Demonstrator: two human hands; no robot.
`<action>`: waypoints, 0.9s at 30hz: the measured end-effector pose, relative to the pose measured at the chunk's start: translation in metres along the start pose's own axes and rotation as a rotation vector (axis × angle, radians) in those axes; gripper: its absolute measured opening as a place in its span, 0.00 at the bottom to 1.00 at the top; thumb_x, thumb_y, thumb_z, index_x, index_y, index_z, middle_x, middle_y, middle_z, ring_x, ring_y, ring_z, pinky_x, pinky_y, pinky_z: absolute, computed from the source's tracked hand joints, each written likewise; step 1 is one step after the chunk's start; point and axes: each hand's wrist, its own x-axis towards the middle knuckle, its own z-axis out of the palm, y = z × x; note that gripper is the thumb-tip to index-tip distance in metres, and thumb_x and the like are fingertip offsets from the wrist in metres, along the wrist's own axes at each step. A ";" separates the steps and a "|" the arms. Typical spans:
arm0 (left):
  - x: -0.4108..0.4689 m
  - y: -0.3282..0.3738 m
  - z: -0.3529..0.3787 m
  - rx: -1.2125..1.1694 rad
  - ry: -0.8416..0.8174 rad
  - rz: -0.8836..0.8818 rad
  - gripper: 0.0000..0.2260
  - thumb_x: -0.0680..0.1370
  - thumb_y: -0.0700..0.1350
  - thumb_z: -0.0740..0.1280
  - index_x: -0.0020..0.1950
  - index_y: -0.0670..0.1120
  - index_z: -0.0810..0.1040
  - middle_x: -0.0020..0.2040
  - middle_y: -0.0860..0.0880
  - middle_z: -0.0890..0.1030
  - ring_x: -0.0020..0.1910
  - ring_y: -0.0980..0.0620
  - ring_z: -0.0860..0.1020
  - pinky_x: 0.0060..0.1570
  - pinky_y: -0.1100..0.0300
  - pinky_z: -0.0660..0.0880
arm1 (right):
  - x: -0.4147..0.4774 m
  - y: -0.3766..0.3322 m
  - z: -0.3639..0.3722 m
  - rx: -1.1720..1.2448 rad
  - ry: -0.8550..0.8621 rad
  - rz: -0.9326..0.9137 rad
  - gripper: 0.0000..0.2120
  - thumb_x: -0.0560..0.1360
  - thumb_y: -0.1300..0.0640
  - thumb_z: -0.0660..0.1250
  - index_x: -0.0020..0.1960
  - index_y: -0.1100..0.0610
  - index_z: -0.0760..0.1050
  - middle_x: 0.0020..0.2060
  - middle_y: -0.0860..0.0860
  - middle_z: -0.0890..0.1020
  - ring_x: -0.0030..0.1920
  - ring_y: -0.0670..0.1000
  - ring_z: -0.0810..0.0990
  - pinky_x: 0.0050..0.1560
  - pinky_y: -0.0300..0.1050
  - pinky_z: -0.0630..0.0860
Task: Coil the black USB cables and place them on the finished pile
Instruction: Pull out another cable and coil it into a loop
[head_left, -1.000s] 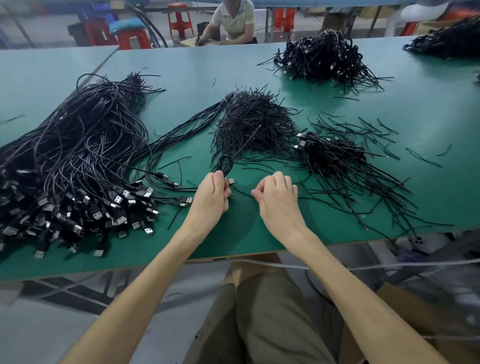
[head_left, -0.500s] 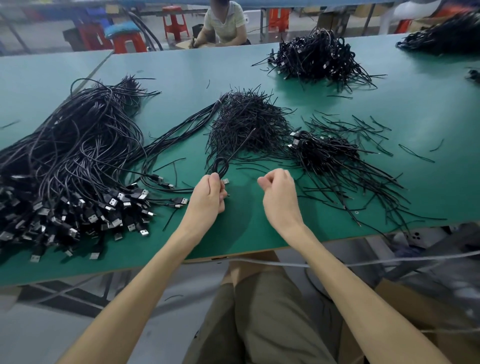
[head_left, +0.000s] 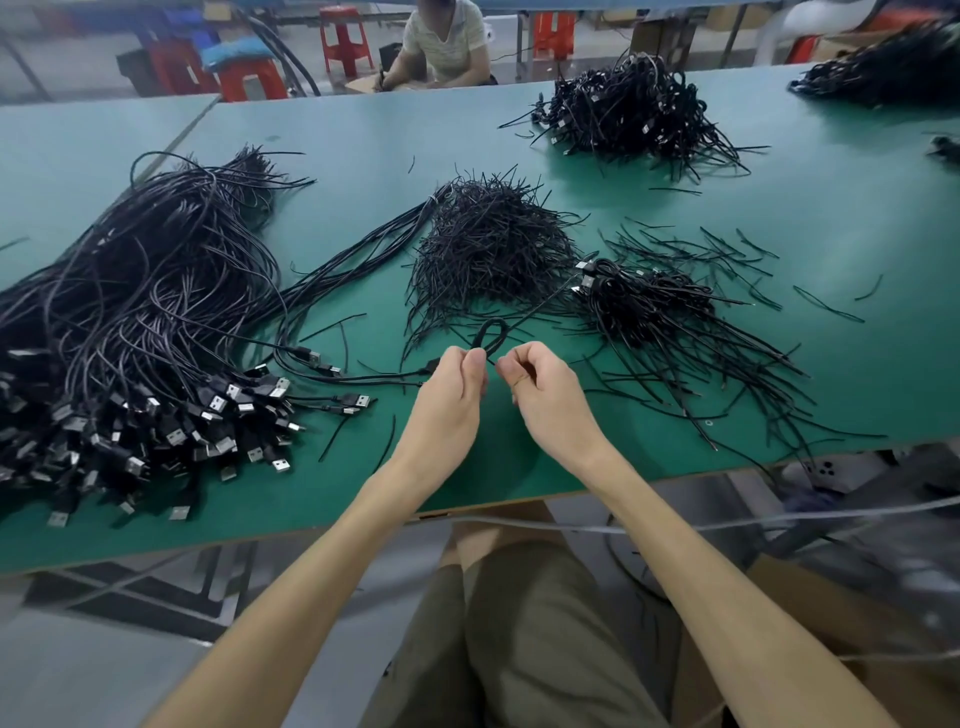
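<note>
Head view: left hand (head_left: 451, 395) pinches looped cable (head_left: 492, 332) (ends hidden).

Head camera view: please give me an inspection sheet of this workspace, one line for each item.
Surface: green table, mostly covered.
Job's things: loose USB cables heaped left; coiled pile right of centre.
Clutter: short black ties heaped centre, others scattered right.
Hands: left hand pinches a cable loop; right hand closed beside it, contents unclear.
Cables: a grey cord hangs below the table edge.
Surroundings: seated person, red stools behind.
</note>
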 end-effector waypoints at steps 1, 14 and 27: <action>0.001 0.000 0.000 -0.015 0.004 0.002 0.17 0.87 0.53 0.52 0.44 0.45 0.69 0.36 0.52 0.71 0.34 0.51 0.68 0.39 0.48 0.69 | 0.000 0.001 0.000 -0.001 -0.004 0.001 0.10 0.84 0.52 0.62 0.50 0.58 0.74 0.36 0.46 0.76 0.36 0.44 0.72 0.37 0.33 0.67; 0.009 0.009 -0.047 -0.290 -0.584 -0.201 0.16 0.87 0.53 0.54 0.43 0.46 0.68 0.31 0.53 0.62 0.26 0.54 0.56 0.23 0.66 0.55 | -0.001 0.000 -0.014 0.280 -0.242 -0.177 0.23 0.75 0.57 0.76 0.68 0.49 0.75 0.49 0.48 0.82 0.47 0.49 0.78 0.55 0.48 0.76; 0.004 0.007 -0.045 -0.330 -0.508 -0.275 0.18 0.87 0.54 0.55 0.40 0.48 0.68 0.30 0.53 0.61 0.25 0.55 0.56 0.23 0.65 0.53 | -0.002 0.006 -0.012 0.175 -0.224 -0.144 0.11 0.74 0.50 0.76 0.56 0.49 0.82 0.56 0.48 0.82 0.59 0.51 0.80 0.58 0.56 0.76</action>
